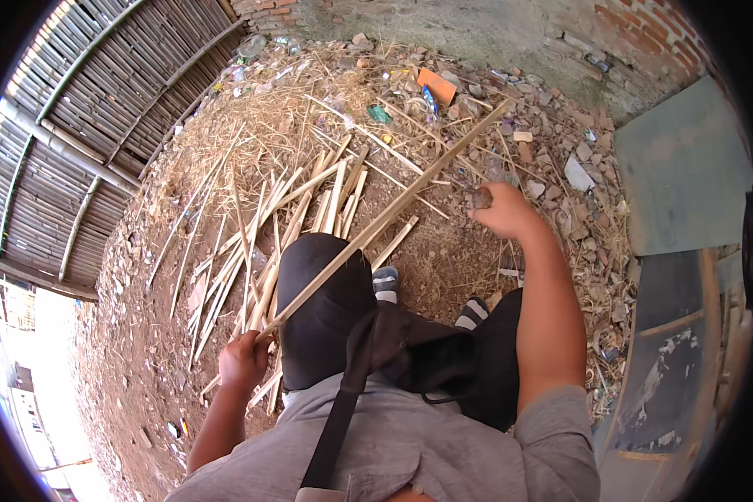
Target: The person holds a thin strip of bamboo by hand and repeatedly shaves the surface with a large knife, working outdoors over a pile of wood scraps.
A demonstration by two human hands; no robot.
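Note:
My left hand (244,361) is closed around the near end of a long, pale bamboo strip (397,203). From there the strip runs up and to the right, crossing over my black-covered knee. My right hand (509,211) grips a dark-handled tool (480,198) to the right of the strip's far half. The tool's working end blends into the ground, so its shape is hard to make out. Tool and strip look apart. Beyond my left hand lies a loose pile of split bamboo strips (255,243), some thin and some broad.
Straw and shavings (259,117) cover the soil ahead, with stones and scraps of rubbish. An orange piece (437,86) lies near the brick wall (477,38). A bamboo-slat wall (84,100) stands left; grey panels (682,167) lean at right. My sandalled feet (473,313) rest between.

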